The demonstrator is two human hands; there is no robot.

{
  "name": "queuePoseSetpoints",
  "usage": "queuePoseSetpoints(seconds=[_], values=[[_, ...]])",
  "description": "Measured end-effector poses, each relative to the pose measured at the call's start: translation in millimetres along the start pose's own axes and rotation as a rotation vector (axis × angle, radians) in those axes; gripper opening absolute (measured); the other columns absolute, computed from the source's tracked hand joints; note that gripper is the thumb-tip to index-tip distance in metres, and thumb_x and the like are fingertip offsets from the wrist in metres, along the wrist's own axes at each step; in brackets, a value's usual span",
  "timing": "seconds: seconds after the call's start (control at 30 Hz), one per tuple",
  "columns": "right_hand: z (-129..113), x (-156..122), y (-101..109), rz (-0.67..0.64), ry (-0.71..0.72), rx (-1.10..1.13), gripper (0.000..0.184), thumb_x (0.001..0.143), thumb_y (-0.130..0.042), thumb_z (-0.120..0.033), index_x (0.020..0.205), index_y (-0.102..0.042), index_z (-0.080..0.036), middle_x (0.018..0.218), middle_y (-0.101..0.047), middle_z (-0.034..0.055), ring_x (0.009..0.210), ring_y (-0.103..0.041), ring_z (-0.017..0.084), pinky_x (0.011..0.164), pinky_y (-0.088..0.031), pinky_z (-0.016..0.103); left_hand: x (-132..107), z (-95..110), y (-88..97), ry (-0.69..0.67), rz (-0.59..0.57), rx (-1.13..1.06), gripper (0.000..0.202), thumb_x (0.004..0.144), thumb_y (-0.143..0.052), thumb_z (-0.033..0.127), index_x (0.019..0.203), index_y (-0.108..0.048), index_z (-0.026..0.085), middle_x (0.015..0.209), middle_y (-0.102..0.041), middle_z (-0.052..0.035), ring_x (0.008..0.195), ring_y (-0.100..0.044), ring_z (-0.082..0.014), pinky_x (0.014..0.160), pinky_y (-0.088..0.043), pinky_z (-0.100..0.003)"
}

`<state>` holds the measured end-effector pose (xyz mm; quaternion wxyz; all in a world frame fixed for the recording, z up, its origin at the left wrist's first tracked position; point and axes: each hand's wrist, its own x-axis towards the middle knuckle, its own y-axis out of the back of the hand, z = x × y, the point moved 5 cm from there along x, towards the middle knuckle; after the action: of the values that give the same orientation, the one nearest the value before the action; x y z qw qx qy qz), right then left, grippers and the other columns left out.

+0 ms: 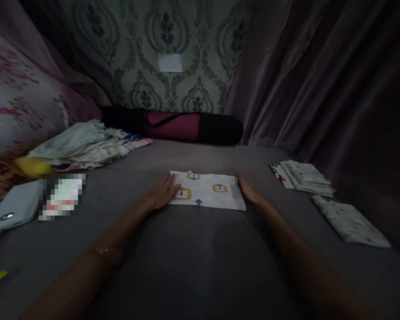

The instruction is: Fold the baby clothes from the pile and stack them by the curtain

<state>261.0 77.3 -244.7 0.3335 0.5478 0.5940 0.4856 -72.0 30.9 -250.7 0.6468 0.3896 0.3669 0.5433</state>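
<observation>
A white folded cloth (205, 190) printed with yellow lion faces, small circles and a green arrow lies flat on the grey sheet in front of me. My left hand (163, 193) rests against its left side, fingers stretched out, the thumb over the cloth's edge. Along the right side of the cloth, my right hand (249, 189) stands edge-on with its fingers extended; it is slightly blurred and some of its fingers are hard to make out. Neither hand is closed around the cloth.
Folded cloths (306, 175) are stacked at the right, with another folded cloth (353, 222) nearer me. A rumpled clothes pile (83, 144) lies back left. A white power bank (15, 204) sits at the left. Along the wall lies a black and maroon long bag (176, 126).
</observation>
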Motion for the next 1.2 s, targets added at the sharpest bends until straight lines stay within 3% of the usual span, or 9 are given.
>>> queuePoseSetpoints(seconds=[0.13, 0.27, 0.47, 0.87, 0.93, 1.07, 1.2], values=[[-31, 1, 14, 0.100, 0.034, 0.049, 0.068, 0.097, -0.005, -0.044, 0.147, -0.028, -0.004, 0.153, -0.030, 0.0153, 0.142, -0.023, 0.025, 0.115, -0.022, 0.042, -20, -7, 6.7, -0.019, 0.057, -0.051, 0.073, 0.093, -0.020, 0.058, 0.148, -0.030, 0.011, 0.155, -0.023, -0.0123, 0.143, -0.023, -0.0245, 0.115, -0.025, -0.038], [-61, -7, -7, -0.002, 0.141, -0.042, 0.064, 0.097, -0.014, -0.044, 0.147, -0.030, -0.007, 0.155, -0.025, 0.0156, 0.143, -0.019, 0.026, 0.116, -0.015, 0.047, -27, -10, 3.1, -0.030, 0.063, -0.052, 0.070, 0.094, -0.021, 0.056, 0.147, -0.030, 0.012, 0.155, -0.026, -0.0118, 0.142, -0.026, -0.0246, 0.114, -0.026, -0.039], [-55, -8, -31, -0.080, 0.137, -0.156, 0.062, 0.096, -0.017, -0.042, 0.146, -0.032, -0.007, 0.154, -0.027, 0.0163, 0.143, -0.021, 0.026, 0.115, -0.016, 0.045, -29, -13, -3.3, -0.059, 0.044, 0.002, 0.072, 0.092, -0.021, 0.059, 0.147, -0.032, 0.013, 0.155, -0.027, -0.0106, 0.143, -0.024, -0.0246, 0.115, -0.023, -0.038], [-57, -5, -25, -0.196, 0.089, -0.171, 0.064, 0.096, -0.021, -0.042, 0.148, -0.026, -0.003, 0.156, -0.021, 0.0162, 0.144, -0.016, 0.026, 0.116, -0.015, 0.045, -34, -14, -4.6, -0.067, 0.022, 0.032, 0.072, 0.092, -0.024, 0.058, 0.146, -0.034, 0.012, 0.153, -0.030, -0.0130, 0.143, -0.024, -0.0259, 0.116, -0.019, -0.039], [-62, -2, -20, -0.197, 0.065, -0.171, 0.063, 0.096, -0.022, -0.042, 0.147, -0.027, -0.005, 0.155, -0.022, 0.0164, 0.143, -0.018, 0.026, 0.115, -0.017, 0.046, -35, -15, -3.9, -0.071, 0.036, 0.022, 0.072, 0.091, -0.025, 0.059, 0.145, -0.036, 0.012, 0.152, -0.032, -0.0126, 0.142, -0.026, -0.0265, 0.116, -0.021, -0.040], [-89, 0, -9, -0.062, 0.117, -0.184, 0.061, 0.097, -0.019, -0.040, 0.147, -0.028, -0.007, 0.156, -0.022, 0.0151, 0.144, -0.016, 0.025, 0.116, -0.013, 0.046, -35, -16, -2.8, -0.082, 0.061, 0.016, 0.072, 0.092, -0.026, 0.059, 0.144, -0.039, 0.012, 0.151, -0.034, -0.0132, 0.140, -0.029, -0.0270, 0.115, -0.024, -0.040], [-114, -6, -25, -0.124, 0.209, -0.162, 0.062, 0.098, -0.016, -0.042, 0.148, -0.027, -0.006, 0.156, -0.022, 0.0125, 0.144, -0.016, 0.022, 0.116, -0.010, 0.041, -35, -17, -3.9, -0.118, 0.091, 0.015, 0.070, 0.092, -0.026, 0.059, 0.143, -0.040, 0.012, 0.150, -0.037, -0.0132, 0.139, -0.031, -0.0264, 0.114, -0.026, -0.040]])
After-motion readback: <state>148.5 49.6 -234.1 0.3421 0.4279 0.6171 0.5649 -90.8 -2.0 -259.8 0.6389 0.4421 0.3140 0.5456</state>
